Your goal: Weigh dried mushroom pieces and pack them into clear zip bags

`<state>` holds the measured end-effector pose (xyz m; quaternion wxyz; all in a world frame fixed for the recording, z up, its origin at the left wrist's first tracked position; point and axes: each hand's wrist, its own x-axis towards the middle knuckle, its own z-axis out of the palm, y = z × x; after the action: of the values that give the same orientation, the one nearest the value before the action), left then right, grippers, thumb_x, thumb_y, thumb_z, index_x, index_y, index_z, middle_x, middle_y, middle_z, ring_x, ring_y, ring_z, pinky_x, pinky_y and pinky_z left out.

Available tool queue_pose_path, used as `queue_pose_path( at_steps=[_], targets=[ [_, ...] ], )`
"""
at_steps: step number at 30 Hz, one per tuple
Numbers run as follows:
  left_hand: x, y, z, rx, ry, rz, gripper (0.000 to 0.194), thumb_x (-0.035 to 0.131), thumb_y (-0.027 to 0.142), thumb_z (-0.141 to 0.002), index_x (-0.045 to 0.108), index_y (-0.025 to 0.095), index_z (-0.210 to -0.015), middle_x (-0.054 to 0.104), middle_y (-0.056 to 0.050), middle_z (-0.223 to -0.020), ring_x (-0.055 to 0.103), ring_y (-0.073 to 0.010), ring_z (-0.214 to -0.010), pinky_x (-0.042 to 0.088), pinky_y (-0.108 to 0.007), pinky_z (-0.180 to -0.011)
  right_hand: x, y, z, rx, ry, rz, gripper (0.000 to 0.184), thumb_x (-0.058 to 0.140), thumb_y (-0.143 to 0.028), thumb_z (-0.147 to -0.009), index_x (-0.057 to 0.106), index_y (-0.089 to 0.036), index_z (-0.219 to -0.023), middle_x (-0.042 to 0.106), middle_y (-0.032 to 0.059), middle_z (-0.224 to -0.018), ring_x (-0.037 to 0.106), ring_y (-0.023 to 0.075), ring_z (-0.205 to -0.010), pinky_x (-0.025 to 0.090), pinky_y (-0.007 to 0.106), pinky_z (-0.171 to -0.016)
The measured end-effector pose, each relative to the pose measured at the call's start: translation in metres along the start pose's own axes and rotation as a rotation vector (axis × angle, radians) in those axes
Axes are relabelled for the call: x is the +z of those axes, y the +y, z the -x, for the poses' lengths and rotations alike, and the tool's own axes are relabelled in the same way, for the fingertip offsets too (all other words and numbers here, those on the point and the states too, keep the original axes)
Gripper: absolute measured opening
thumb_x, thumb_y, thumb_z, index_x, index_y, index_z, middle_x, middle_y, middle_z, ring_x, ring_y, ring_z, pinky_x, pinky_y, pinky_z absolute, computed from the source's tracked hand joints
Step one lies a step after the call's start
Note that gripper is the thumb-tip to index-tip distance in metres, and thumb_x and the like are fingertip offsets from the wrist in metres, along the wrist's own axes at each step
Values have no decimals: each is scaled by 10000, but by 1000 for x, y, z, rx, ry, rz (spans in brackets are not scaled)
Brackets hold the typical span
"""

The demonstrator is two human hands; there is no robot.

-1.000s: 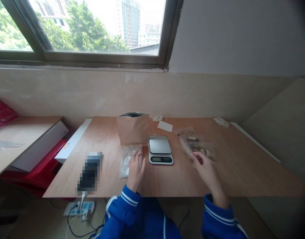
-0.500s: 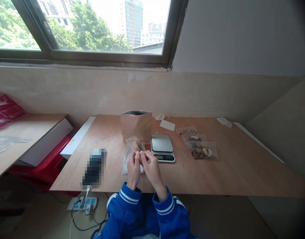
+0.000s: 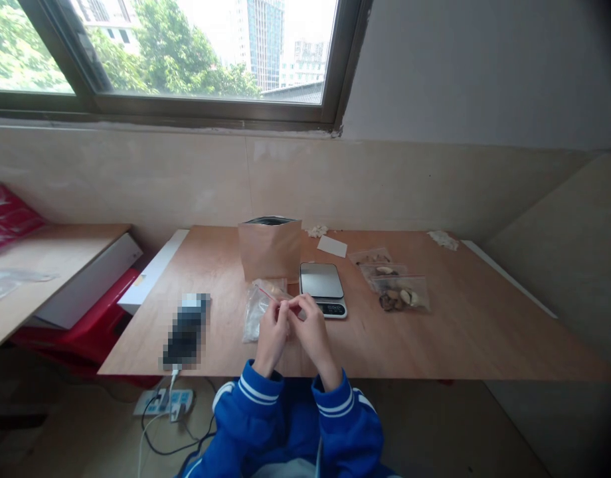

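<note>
L hand (image 3: 271,337) and R hand (image 3: 313,330) pinching small zip bag (image 3: 268,289) near red seal strip, fingers closed narrow, contents mostly hidden behind hands. Bag hanging over crumpled clear plastic bag (image 3: 256,317), just left of digital scale (image 3: 321,280), readout partly blocked. Kraft pouch (image 3: 269,249) standing behind. Pixelated phone (image 3: 186,330) lying left, unreadable. Filled zip bags (image 3: 401,294) lying right of scale.

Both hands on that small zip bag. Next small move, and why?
Probably run the pinch along the red seal to close it: the left hand and right hand pinch the small zip bag at that edge, and the pictures don't show whether it's closed yet.
</note>
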<state>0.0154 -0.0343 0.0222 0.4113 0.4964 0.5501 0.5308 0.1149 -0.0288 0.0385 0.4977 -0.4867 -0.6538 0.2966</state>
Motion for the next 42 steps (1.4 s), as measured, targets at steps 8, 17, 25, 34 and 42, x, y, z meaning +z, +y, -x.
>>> queue_pose_path(
  at_steps=[8,17,25,34,42],
  targets=[
    [1,9,3,62,-70,-16,344,408,457,-935,609,179,-922,696,-70,-889,658,-205,-817,494,-303,-715,-7,-4,-5,60,78,-3,149,557,-282,-894,659,-192,-835,603,30,-825,551,149,-689,467,272,-659],
    [-5,7,-7,50,-59,-5,373,416,480,-917,600,183,-785,618,-20,-622,593,-163,-571,437,-252,-522,-15,2,-11,68,-55,-70,230,624,-395,-840,699,-178,-826,650,33,-785,587,155,-680,487,275,-647],
    [-7,10,-14,106,-150,-79,350,474,461,-884,564,203,-666,561,14,-516,535,-133,-469,384,-229,-467,-13,-6,-14,82,-25,33,173,564,-332,-848,621,-194,-762,665,24,-714,609,161,-629,484,275,-618],
    [-22,9,-14,48,-43,-9,412,438,474,-904,475,201,-598,556,25,-494,522,-107,-414,411,-220,-455,-46,25,-34,148,338,129,193,564,-383,-827,503,-208,-775,649,43,-716,627,187,-649,486,298,-620],
    [-1,-18,-28,-94,73,486,597,333,630,-898,594,158,-1155,685,-118,-1103,660,-212,-996,536,-340,-818,-17,-5,-43,99,219,-245,178,511,-387,-893,443,-226,-856,639,14,-717,651,169,-667,536,308,-661]
  ],
)
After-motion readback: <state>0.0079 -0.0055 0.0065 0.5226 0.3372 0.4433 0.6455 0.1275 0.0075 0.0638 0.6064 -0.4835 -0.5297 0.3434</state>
